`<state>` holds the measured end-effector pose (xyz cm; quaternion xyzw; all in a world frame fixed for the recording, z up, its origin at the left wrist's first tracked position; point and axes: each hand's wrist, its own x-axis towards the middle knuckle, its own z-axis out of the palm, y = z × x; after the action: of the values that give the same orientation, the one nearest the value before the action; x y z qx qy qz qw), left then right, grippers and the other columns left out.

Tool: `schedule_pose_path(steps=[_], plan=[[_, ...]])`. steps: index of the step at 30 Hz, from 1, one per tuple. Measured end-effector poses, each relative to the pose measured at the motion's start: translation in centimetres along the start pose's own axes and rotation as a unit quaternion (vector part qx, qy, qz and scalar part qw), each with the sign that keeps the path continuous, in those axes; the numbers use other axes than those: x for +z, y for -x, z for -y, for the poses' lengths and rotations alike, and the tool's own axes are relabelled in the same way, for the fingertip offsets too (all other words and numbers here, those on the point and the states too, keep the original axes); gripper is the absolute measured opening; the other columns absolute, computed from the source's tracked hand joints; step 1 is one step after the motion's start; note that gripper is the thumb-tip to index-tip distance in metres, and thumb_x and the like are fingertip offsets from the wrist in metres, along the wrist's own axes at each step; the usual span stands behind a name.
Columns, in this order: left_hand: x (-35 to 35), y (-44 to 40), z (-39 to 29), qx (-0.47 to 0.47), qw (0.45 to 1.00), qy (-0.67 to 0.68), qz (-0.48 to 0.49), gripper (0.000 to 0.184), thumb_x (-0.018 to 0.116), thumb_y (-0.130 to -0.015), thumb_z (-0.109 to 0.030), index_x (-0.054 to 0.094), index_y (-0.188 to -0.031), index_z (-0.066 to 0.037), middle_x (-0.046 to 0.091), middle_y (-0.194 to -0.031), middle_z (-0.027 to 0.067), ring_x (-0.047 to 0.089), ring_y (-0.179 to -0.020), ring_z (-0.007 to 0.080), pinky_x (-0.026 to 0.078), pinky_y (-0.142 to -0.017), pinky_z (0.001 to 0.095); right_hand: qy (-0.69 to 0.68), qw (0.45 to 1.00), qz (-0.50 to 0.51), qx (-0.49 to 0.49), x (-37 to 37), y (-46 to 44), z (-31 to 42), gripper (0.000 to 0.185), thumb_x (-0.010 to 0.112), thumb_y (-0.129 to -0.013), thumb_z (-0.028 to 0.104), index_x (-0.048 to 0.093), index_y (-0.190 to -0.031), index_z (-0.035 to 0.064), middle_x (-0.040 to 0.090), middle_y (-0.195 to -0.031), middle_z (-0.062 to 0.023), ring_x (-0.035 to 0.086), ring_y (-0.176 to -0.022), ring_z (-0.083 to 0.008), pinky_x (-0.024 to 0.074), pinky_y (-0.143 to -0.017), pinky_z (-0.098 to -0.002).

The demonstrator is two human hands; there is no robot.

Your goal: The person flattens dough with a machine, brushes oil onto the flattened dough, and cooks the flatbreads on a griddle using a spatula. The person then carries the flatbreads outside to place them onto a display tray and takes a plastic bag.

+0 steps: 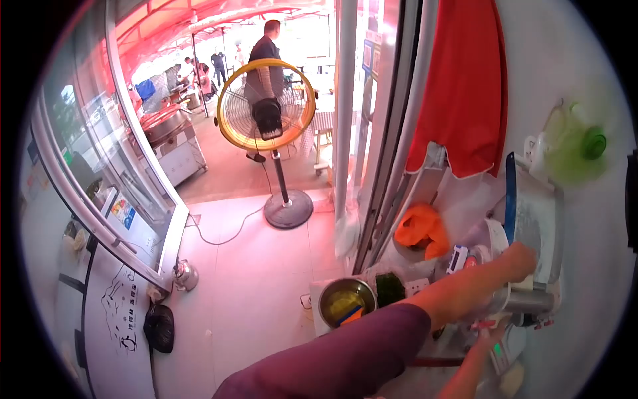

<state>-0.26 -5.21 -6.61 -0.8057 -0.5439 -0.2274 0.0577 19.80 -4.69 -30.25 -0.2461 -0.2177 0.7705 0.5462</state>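
The metal machine (531, 301), bowl (324, 304) and canopy (169, 28) outside suggest a food stall.

At the right, by the wall, stands a metal tabletop machine (531, 300), its silvery body rounded and lying crosswise, with red fittings (543, 324) low down. A pale blue-edged panel (537, 219) rises on its far side (whether joined is unclear). Just nearer sits a white device (501, 361), partly covered, its display (497, 348) glowing green.
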Motion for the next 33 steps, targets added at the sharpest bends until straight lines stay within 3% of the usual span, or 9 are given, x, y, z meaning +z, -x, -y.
schedule_pose_path(steps=[2,5,11,14,17,20,23,29,33], plan=[[0.7,0.3,-0.2,0.005,0.996,0.003,-0.090,0.020,0.061,-0.067,-0.014,0.069,-0.082,-0.024,0.065,-0.082,0.0032,0.062,-0.084,0.0230,0.047,-0.067,0.0356,0.001,0.998,0.026,0.054,-1.3,0.9,0.7,0.045,0.052,-0.089,0.025,0.038,-0.125,0.0030,0.049,-0.116,-0.0125,0.053,-0.094,-0.0294,0.0496,-0.077,-0.0446],[-1.5,0.0,-0.7,-0.046,0.997,0.008,0.057,0.018,0.062,-0.067,-0.014,0.069,-0.080,-0.023,0.065,-0.083,0.0042,0.062,-0.083,0.0233,0.048,-0.067,0.0355,-0.014,0.999,-0.043,0.025,-1.2,1.5,0.7,0.041,0.054,-0.088,0.023,0.042,-0.122,0.0031,0.050,-0.114,-0.0125,0.054,-0.095,-0.0291,0.0481,-0.081,-0.0448],[-2.0,0.4,-0.5,-0.005,0.998,0.031,0.050,0.012,0.066,-0.065,-0.018,0.069,-0.077,-0.019,0.064,-0.085,0.0060,0.062,-0.083,0.0241,0.048,-0.067,0.0363,-0.108,0.993,-0.020,-0.053,-0.5,3.3,0.4,0.036,0.056,-0.085,0.011,0.045,-0.118,0.0012,0.054,-0.113,-0.0125,0.054,-0.100,-0.0263,0.0479,-0.084,-0.0421],[-0.8,0.4,-0.3,0.003,0.999,-0.022,-0.023,0.014,0.067,-0.065,-0.022,0.069,-0.078,-0.019,0.063,-0.089,0.0054,0.061,-0.085,0.0249,0.048,-0.067,0.0368,-0.130,0.989,-0.040,-0.054,1.7,5.5,0.6,0.035,0.055,-0.086,0.009,0.045,-0.118,0.0002,0.053,-0.116,-0.0131,0.053,-0.104,-0.0257,0.0470,-0.087,-0.0415],[-2.2,0.3,-0.7,-0.020,0.996,-0.026,0.083,0.016,0.067,-0.065,-0.024,0.070,-0.079,-0.019,0.062,-0.091,0.0060,0.060,-0.088,0.0254,0.048,-0.069,0.0376,-0.142,0.988,-0.029,-0.059,1.7,6.7,0.9,0.035,0.054,-0.086,0.008,0.045,-0.118,-0.0002,0.053,-0.117,-0.0136,0.052,-0.106,-0.0258,0.0464,-0.088,-0.0405],[-2.1,0.4,-0.6,0.005,0.996,-0.016,0.084,0.018,0.066,-0.065,-0.027,0.069,-0.079,-0.015,0.062,-0.090,0.0082,0.060,-0.088,0.0256,0.048,-0.069,0.0387,-0.179,0.982,-0.031,-0.056,2.5,8.0,1.0,0.035,0.054,-0.086,0.007,0.046,-0.118,-0.0006,0.052,-0.119,-0.0138,0.052,-0.107,-0.0261,0.0460,-0.089,-0.0399],[-2.4,0.8,-0.7,0.020,0.999,-0.014,0.048,0.021,0.067,-0.064,-0.028,0.068,-0.075,-0.009,0.065,-0.083,0.0090,0.063,-0.081,0.0240,0.048,-0.065,0.0364,-0.187,0.981,-0.032,-0.046,1.3,9.1,1.2,0.034,0.055,-0.086,0.007,0.046,-0.118,-0.0009,0.052,-0.119,-0.0139,0.052,-0.107,-0.0260,0.0458,-0.089,-0.0407],[-2.1,0.7,-1.1,-0.029,1.000,0.007,-0.005,0.023,0.061,-0.071,-0.030,0.067,-0.075,-0.008,0.063,-0.083,0.0095,0.061,-0.083,0.0241,0.048,-0.066,0.0366,-0.178,0.980,-0.075,-0.047,1.6,11.1,2.0,0.033,0.054,-0.086,0.007,0.047,-0.117,-0.0014,0.053,-0.118,-0.0141,0.052,-0.107,-0.0264,0.0445,-0.090,-0.0412],[-3.1,1.8,-1.9,0.021,0.980,-0.016,-0.195,0.019,0.057,-0.074,-0.026,0.064,-0.073,-0.008,0.058,-0.081,0.0080,0.058,-0.081,0.0235,0.047,-0.063,0.0372,-0.180,0.981,-0.043,-0.055,1.1,12.7,2.6,0.034,0.052,-0.087,0.006,0.045,-0.120,-0.0006,0.050,-0.121,-0.0142,0.050,-0.110,-0.0276,0.0419,-0.093,-0.0427]])
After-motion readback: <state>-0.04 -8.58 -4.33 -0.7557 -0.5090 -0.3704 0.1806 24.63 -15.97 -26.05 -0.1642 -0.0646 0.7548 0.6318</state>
